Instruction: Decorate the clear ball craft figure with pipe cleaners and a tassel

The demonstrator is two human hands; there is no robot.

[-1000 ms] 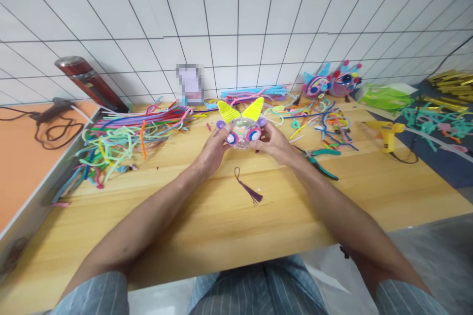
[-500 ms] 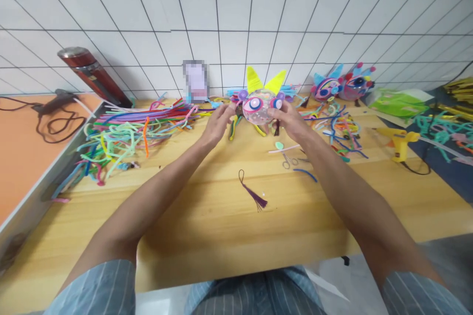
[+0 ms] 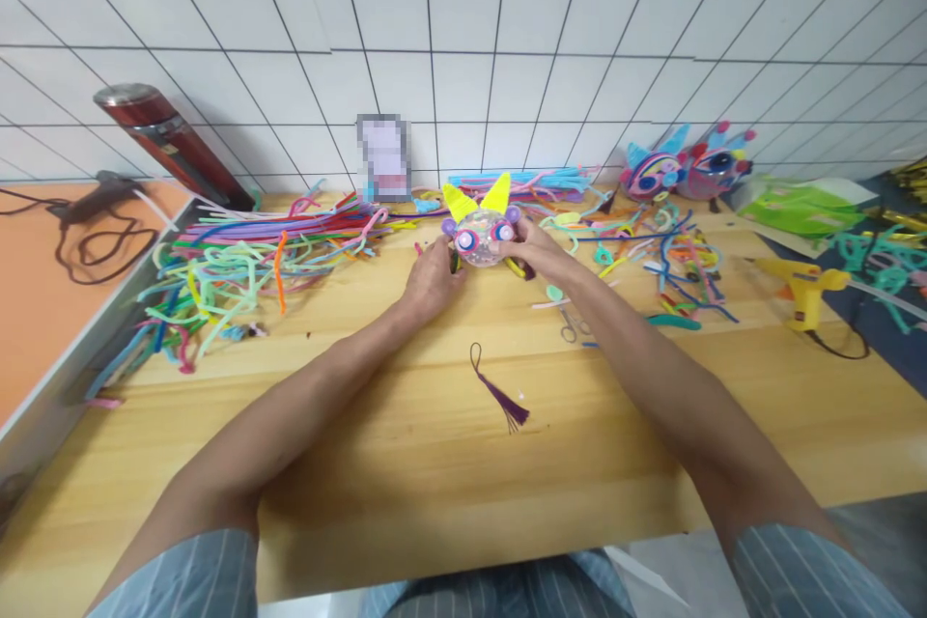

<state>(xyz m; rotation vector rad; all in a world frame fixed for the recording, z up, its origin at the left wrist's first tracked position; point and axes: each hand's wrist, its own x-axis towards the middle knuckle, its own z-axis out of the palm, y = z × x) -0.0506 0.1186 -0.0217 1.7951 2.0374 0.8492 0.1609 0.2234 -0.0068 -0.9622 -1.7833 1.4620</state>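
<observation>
While the bench (image 3: 362, 463) lies beneath, the clear ball (image 3: 484, 238) between right hand (image 3: 542, 253) and left hand (image 3: 433, 282) looks light, stiff, slippery; right fingers grasp its side, probably the safest hold; left fingers' grip is unclear; yellow ears (image 3: 458, 203) probably bend.

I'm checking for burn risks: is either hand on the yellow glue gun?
No, the left hand and right hand are both at the yellow-eared toy, away from the glue gun.

The figure's body (image 3: 483, 253) looks like clear, glossy plastic, its yellow ears (image 3: 496, 194) matt and rough; the table (image 3: 377, 473) is smooth wood, the far-left flask (image 3: 176, 150) glossy, the right glue gun (image 3: 806, 297) plastic.
</observation>
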